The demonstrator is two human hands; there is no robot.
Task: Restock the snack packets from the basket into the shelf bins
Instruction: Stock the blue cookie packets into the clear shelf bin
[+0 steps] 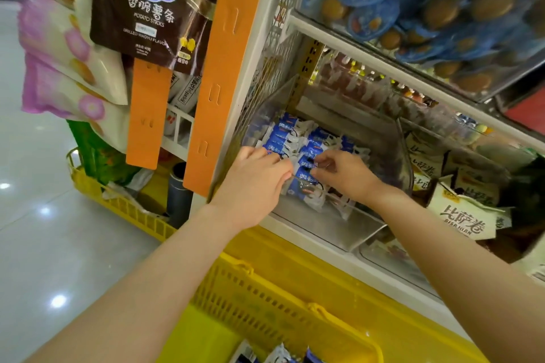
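1. Head view: both forearms reach into a clear bin [327, 225] on a shelf [395, 282], and the left grip [253, 183] and right grip [345, 174] meet over the bin's near half.
2. Left grip is curled, its thumb and fingers pinching the left end of a blue-and-white packet [303, 175]. Its fingertips lie on the row just beyond.
3. Right grip is curled too, grasping that same packet by its right end, so the packet sits between the two grips and touches both.
4. Packets [287, 138] fill the bin beyond the grips in two close rows, touching one another. A few more lie under the right wrist, against the bin's front wall.
5. Yellow basket [265, 298] stands below the forearms, nearer the person than the grips, with loose packets [280, 355] in its bottom.
6. Right of the right grip, the next bin holds cream packs [463, 221].
7. Above both grips, a higher bin is piled with blue egg packs [413, 3].
8. Left of the left grip hangs an orange strip [224, 68]. A brown bag [147, 9] of potato sticks hangs up and left of it, and a second basket [118, 203] stands on the floor [44, 244].
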